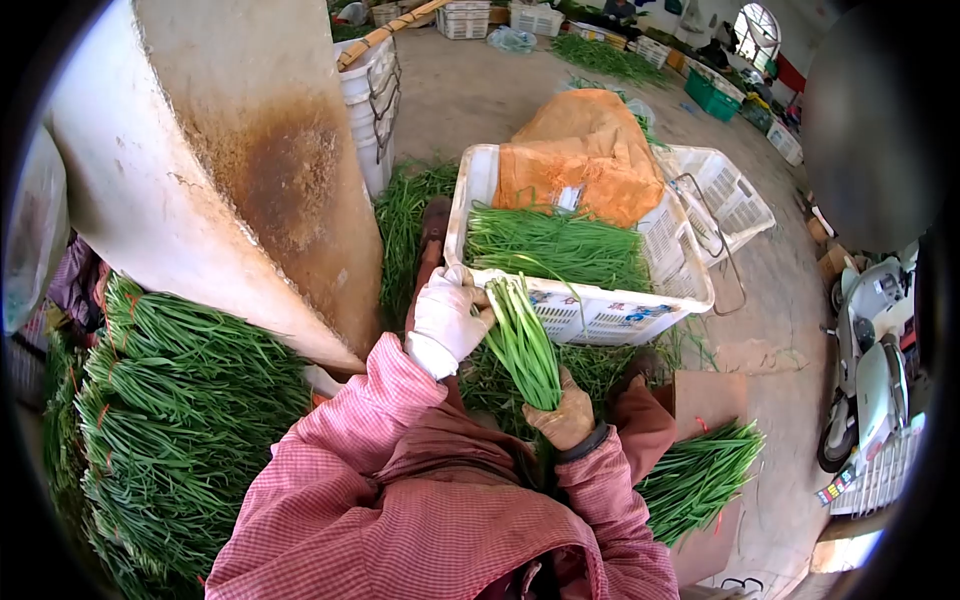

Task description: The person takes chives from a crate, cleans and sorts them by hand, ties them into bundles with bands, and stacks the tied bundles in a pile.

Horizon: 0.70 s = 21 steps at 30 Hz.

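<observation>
A small bundle of green stalks with pale ends is held over my lap, in front of a white plastic crate. My right hand, in a soiled glove, is closed round the bundle's lower, greener part. At the pale upper ends is my left hand, in a white glove, its fingers bent against the stalks. Inside the crate lie more green stalks, with an orange sack over the far side.
Tied green bundles are piled high at the left, below a stained pillar. More bundles lie on cardboard at the right. Stacked white crates stand behind the pillar. A scooter is at far right.
</observation>
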Each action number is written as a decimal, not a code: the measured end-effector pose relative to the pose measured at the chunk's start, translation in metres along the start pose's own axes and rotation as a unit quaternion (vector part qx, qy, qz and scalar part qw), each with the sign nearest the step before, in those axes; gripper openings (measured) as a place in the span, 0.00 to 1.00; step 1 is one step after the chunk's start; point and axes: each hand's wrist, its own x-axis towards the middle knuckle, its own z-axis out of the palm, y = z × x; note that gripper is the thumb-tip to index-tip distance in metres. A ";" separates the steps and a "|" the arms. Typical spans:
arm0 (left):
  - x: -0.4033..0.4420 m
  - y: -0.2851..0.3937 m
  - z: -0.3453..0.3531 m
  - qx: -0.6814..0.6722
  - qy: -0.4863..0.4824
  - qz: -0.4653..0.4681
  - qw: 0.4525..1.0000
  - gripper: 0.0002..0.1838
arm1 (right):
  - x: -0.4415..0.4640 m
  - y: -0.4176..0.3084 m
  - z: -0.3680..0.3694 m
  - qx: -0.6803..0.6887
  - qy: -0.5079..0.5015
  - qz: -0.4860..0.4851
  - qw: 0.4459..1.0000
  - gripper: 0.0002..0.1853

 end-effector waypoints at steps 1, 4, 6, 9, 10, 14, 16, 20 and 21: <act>0.001 -0.011 0.007 -0.078 -0.009 -0.015 0.997 0.09 | 0.001 0.000 0.001 0.099 -0.002 0.028 0.995 0.24; 0.005 -0.018 0.001 -0.150 0.009 0.021 0.988 0.06 | -0.008 -0.018 0.002 -0.402 -0.032 -0.089 0.911 0.24; 0.011 -0.016 -0.010 -0.123 0.009 0.015 0.992 0.05 | -0.007 -0.021 0.000 -0.351 -0.045 -0.067 0.933 0.24; 0.017 -0.021 -0.014 -0.096 0.016 0.048 0.994 0.08 | 0.005 -0.002 -0.023 -0.030 -0.075 0.025 0.996 0.18; 0.018 -0.017 -0.019 -0.072 0.024 0.082 0.994 0.09 | 0.005 0.001 -0.024 -0.023 -0.072 0.026 0.997 0.16; 0.007 -0.011 -0.015 -0.066 -0.134 0.040 0.988 0.15 | 0.005 0.008 -0.020 -0.034 -0.047 0.009 0.998 0.21; 0.007 -0.013 -0.008 -0.022 -0.187 0.039 0.981 0.13 | 0.004 0.007 -0.018 0.027 -0.026 0.038 0.999 0.24; 0.005 -0.037 0.017 -0.289 -0.225 -0.061 0.928 0.09 | -0.001 -0.008 -0.004 0.074 -0.012 0.074 0.994 0.25; 0.006 -0.039 0.015 -0.302 -0.244 -0.039 0.921 0.09 | -0.001 -0.006 -0.008 0.073 -0.011 0.074 0.995 0.25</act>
